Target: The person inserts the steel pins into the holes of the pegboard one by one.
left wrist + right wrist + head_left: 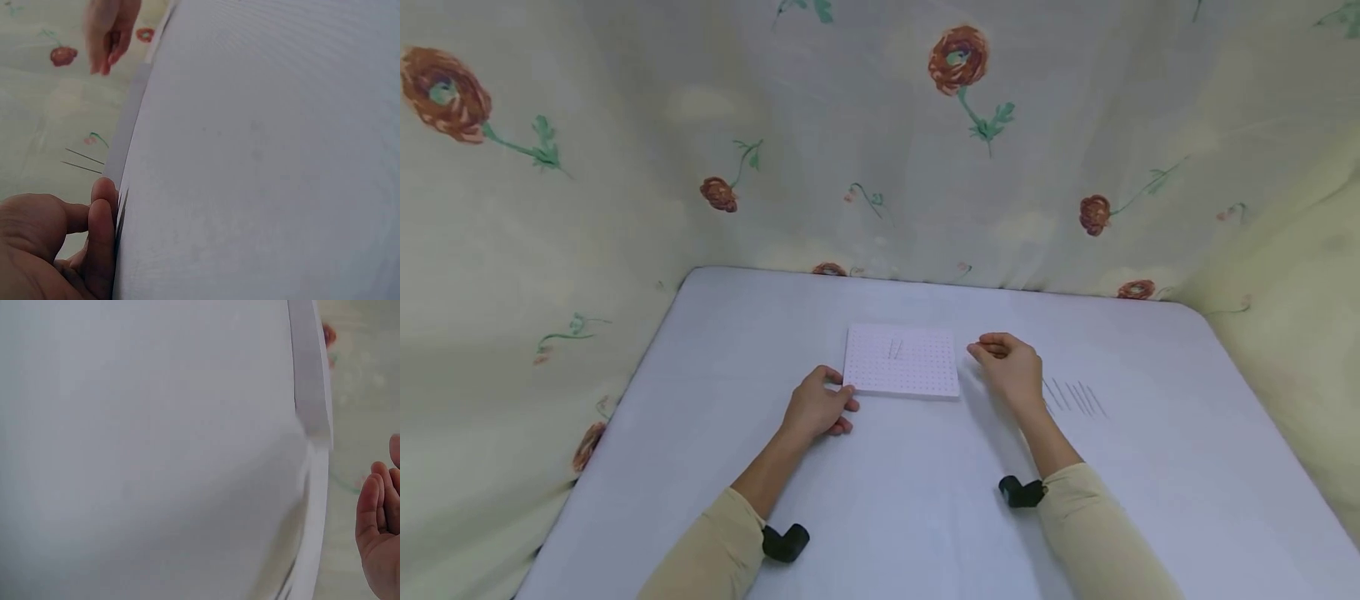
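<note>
With the thumb and bent fingers of the left hand (816, 407), held the near left corner of the white board (925, 367), flat on the bench (880, 500). Bent the fingers of the right hand (1011, 371) in the air, just right of the board; could not tell if pinching anything. Had two thin sticks (85, 157) standing in the board, more sticks (1076, 399) lying near the right hand, flowery cloth (880, 125) behind.
</note>
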Action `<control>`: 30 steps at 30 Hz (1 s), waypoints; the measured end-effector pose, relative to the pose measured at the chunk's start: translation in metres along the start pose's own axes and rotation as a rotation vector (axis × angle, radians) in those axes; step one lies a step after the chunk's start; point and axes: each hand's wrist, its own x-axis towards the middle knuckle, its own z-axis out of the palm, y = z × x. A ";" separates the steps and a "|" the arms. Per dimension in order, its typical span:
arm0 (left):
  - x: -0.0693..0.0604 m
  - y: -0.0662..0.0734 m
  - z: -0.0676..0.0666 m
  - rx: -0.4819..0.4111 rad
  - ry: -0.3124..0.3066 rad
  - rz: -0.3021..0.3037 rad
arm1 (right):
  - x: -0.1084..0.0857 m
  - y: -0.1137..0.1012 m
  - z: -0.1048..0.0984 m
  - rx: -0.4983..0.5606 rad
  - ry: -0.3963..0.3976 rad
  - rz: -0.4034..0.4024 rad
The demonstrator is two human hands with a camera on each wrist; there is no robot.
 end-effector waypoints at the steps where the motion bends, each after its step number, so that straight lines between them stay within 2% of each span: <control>1: 0.000 0.000 0.000 0.004 -0.002 0.000 | 0.000 0.005 -0.008 -0.007 0.016 0.013; 7: 0.001 0.001 -0.001 0.013 -0.009 -0.012 | -0.004 0.033 -0.056 -0.061 0.083 0.068; 13: 0.003 0.001 -0.006 0.010 -0.009 0.000 | -0.013 0.061 -0.091 -0.110 0.123 0.135; 23: 0.001 0.001 -0.007 0.009 -0.019 -0.013 | -0.031 0.102 -0.139 -0.243 0.134 0.226; 30: -0.002 0.000 0.000 0.026 -0.030 -0.015 | -0.048 0.120 -0.158 -0.295 0.132 0.256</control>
